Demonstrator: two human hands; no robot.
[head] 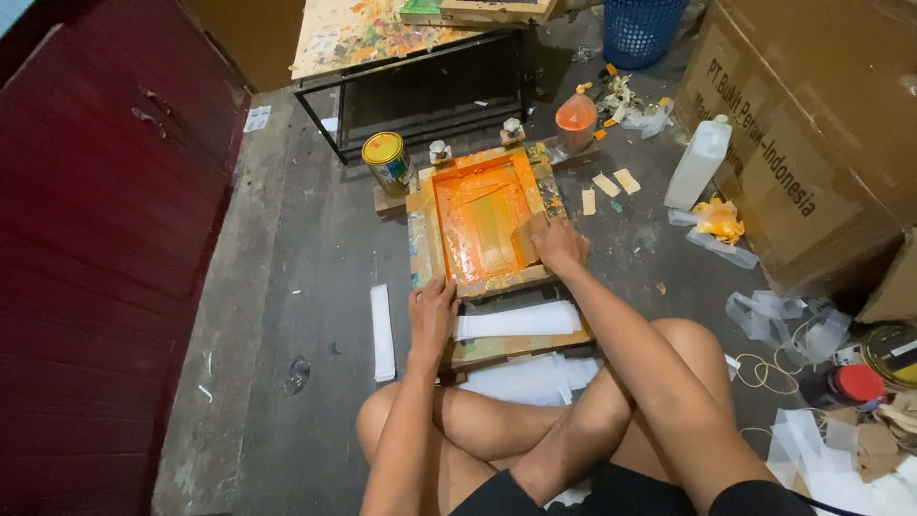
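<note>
A wooden screen-printing frame [427,236] with orange ink on its mesh lies on the floor in front of my crossed legs. My right hand [558,245] grips a squeegee [526,239] that rests on the right side of the orange mesh. My left hand [433,311] presses down on the frame's near left corner. A stack of white plastic sheets [517,321] lies on a wooden board just below the frame.
A yellow-lidded paint can [387,161] stands left of the frame, an orange-stained bottle [576,121] behind it. A white jug [698,161] and a large cardboard box [812,124] are at right. A paint-splattered table [382,33], blue basket [642,29], red-lidded tin [857,384] and plastic scraps surround me.
</note>
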